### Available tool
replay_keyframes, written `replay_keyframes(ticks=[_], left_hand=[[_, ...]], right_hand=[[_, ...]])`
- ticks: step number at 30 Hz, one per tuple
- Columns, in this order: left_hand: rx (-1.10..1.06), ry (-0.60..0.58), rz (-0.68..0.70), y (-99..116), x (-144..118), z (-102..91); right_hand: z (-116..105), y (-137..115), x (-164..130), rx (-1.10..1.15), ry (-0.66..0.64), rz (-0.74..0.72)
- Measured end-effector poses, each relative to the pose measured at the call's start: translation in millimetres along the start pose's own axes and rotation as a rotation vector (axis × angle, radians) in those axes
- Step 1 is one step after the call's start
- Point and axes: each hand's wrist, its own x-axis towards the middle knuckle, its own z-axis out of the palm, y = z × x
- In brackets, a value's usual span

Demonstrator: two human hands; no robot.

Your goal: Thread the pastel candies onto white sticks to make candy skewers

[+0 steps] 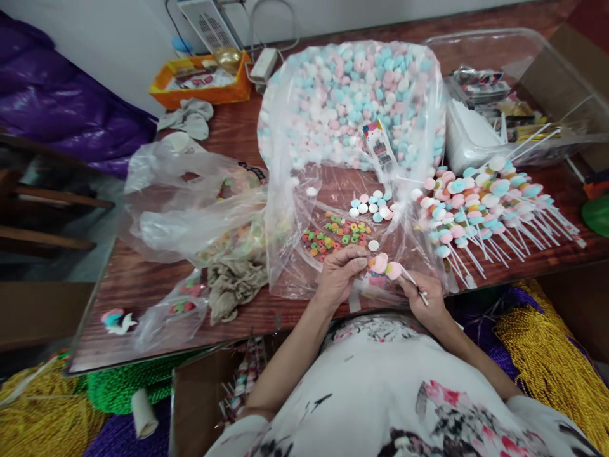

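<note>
The left hand (339,274) rests at the near edge of the counter (157,279), its fingers (354,256) curled and pinching the pink sweets (384,265) threaded at the end of a white stick (413,282). The right hand (425,298) grips the lower part of that stick, fingers closed around it, so the skewer lies across between the two hands, just above a clear plastic sheet (295,254). On the sheet, just beyond the left hand, lies a scatter of small coloured rings (333,236), and a little farther a cluster of blue, white and pink sweets (373,206). Behind them stands a big open bag (352,95) full of the same pastel sweets. To the right, finished skewers (485,203) lie fanned out in a pile on the counter, sticks pointing right and towards the near edge. A crumpled clear bag (185,203) sits to the left, with a brown rag (235,285) beside it.
</note>
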Motion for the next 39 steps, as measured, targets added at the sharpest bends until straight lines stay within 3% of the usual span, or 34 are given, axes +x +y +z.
replay_keyframes(ticks=[7,11,13,15,17,20,23,25,28,32,36,39], left_hand=[[0.267,-0.113,0.168,-10,0,4.1],[0.229,-0.09,0.078,-11,3,8.0],[0.132,-0.045,0.026,-6,6,9.8],[0.106,-0.014,0.036,3,11,9.3],[0.235,0.001,0.122,9,15,6.0],[0.721,-0.098,0.289,8,18,0.2],[1.191,-0.275,0.379,-7,18,-0.1],[1.354,-0.313,0.425,-16,18,1.4],[1.398,-0.283,0.478,-17,20,0.5],[1.394,-0.197,0.548,-5,30,-5.7],[1.428,-0.303,0.591,-6,36,-6.0],[1.432,-0.289,0.612,-12,35,-2.6]], right_hand=[[-7,-4,2,-0.06,0.076,0.101],[-15,-4,5,-0.114,0.055,0.087],[-13,-2,6,-0.042,-0.018,0.111],[-10,2,5,0.061,0.008,0.201],[-8,7,4,0.188,0.142,0.317],[-9,13,3,0.365,0.321,0.432],[-8,14,2,0.393,0.3,0.435],[-5,14,2,0.335,0.228,0.396],[-2,14,0,0.275,0.157,0.35],[-2,17,-1,0.308,0.163,0.352],[-2,19,0,0.227,0.127,0.313],[-2,20,-1,0.239,0.127,0.325]])
